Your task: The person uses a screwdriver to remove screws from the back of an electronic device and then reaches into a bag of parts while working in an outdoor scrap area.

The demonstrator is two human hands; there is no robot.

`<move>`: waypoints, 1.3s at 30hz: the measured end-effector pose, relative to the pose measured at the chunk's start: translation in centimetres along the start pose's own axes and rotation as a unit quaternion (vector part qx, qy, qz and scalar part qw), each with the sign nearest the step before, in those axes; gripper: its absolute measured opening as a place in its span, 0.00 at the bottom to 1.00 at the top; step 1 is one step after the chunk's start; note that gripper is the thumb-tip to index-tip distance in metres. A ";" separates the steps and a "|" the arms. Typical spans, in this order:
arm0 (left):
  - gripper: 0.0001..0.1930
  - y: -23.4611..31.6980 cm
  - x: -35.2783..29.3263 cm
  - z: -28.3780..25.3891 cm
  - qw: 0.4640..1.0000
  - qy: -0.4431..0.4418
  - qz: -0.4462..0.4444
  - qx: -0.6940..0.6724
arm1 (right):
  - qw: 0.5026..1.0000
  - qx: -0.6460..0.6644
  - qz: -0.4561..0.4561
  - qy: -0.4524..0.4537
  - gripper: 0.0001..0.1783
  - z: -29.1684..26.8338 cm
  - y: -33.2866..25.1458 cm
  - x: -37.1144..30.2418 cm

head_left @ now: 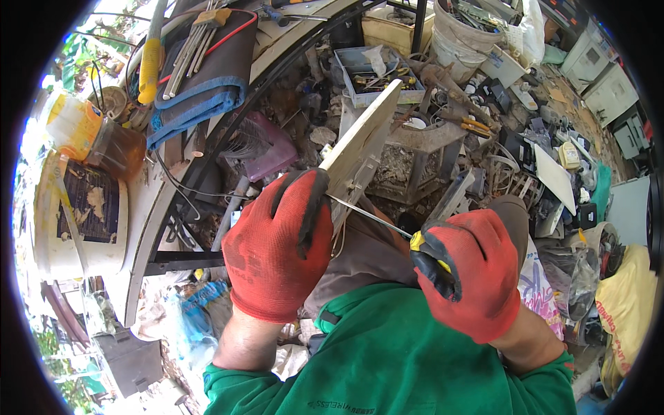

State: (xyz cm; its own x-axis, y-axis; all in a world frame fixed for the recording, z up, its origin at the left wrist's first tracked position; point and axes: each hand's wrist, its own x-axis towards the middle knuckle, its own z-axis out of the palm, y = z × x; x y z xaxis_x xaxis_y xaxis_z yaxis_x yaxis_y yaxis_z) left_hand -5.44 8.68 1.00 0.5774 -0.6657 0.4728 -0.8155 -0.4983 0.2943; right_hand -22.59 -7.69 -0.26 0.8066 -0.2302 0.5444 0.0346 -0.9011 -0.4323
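Both hands wear red gloves with black-coated fingers. My left hand (280, 242) is closed on the near end of a flat, off-white panel (363, 149), which stands tilted on edge and points up and away. Small fittings show on the panel's right face. My right hand (474, 270) is wrapped round the yellow and black handle of a screwdriver (373, 217). Its thin metal shaft runs leftward to the panel's edge beside my left fingers. The tip is hidden there, so I cannot tell what it touches.
A worktable (155, 238) curves along the left, bearing a dark blue-edged cloth (207, 104), metal rods and a yellow-handled tool (149, 72). Beyond the panel stand a grey tray (353, 86) of small parts and a full bucket (460, 41). Scrap and electronics cover the floor at right.
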 end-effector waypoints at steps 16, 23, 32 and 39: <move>0.11 -1.6 0.1 -0.7 0.984 0.016 0.105 0.142 | 0.968 0.211 0.058 0.122 0.30 2.4 11.6 3.8; 0.11 -1.4 0.1 -1.1 0.965 0.000 0.213 0.150 | 0.672 0.680 0.293 -0.022 0.28 9.9 20.1 3.6; 0.14 -1.3 -0.4 -2.7 0.945 0.033 0.248 0.210 | 0.738 0.616 0.275 -0.021 0.25 11.8 20.4 3.2; 0.14 -2.6 -1.9 -3.2 0.953 0.064 0.190 0.229 | 0.752 0.611 0.241 -0.054 0.24 10.7 18.7 3.4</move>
State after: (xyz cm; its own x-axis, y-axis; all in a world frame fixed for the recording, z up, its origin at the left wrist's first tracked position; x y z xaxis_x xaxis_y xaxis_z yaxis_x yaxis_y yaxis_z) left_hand -4.55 13.03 1.96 0.2111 -0.7877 0.5787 -0.8450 -0.4447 -0.2971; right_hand -12.84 -21.37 -14.19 0.9405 -0.3303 0.0802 0.1861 0.3027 -0.9348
